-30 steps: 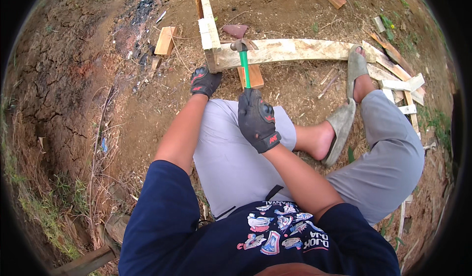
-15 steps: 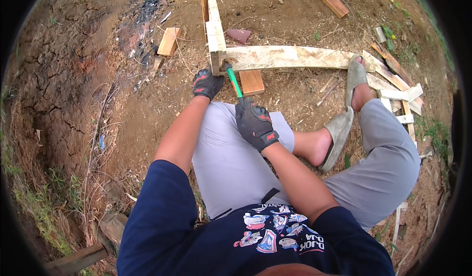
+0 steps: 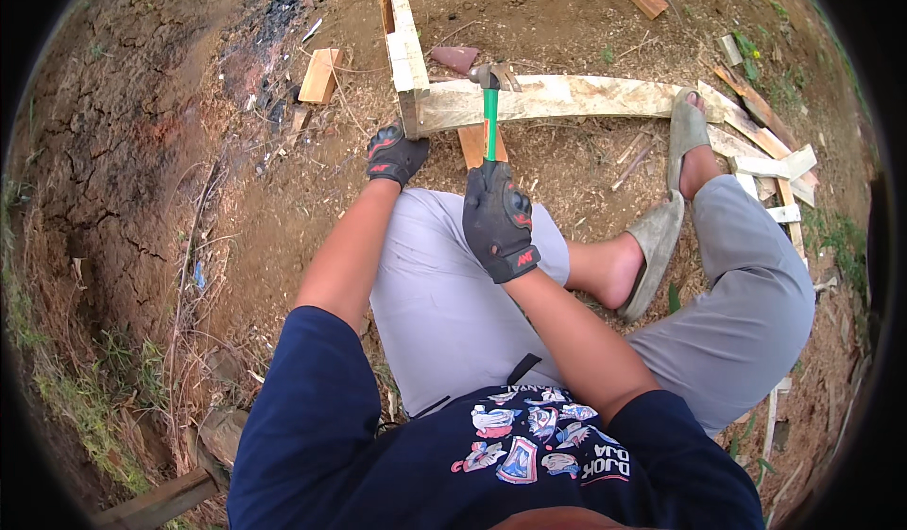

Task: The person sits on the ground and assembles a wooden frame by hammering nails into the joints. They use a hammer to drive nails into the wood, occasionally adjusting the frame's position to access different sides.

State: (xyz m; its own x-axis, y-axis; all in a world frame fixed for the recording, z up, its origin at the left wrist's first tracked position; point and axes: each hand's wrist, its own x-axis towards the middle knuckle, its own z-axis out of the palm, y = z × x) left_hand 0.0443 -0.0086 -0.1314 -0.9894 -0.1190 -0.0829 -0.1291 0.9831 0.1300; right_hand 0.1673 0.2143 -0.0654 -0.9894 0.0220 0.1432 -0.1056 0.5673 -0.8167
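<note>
Hammer raised over the plank joint

The gloved right hand [image 3: 498, 220] grips the green-handled hammer [image 3: 489, 105], its head above the pale plank [image 3: 567, 97]; the gloved left hand [image 3: 394, 155] presses, fingers curled, at the corner beside the upright board [image 3: 404, 43]

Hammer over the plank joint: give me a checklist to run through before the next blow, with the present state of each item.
1. Right hand shut on the hammer at its green handle: ok.
2. Hammer head over the long plank near the corner joint: ok.
3. Left hand steadies the corner beside the upright plank, close to the strike spot: not ok.
4. Nail under the head: cannot tell.
5. Sandalled foot pressing on the plank's far end: ok.
</note>
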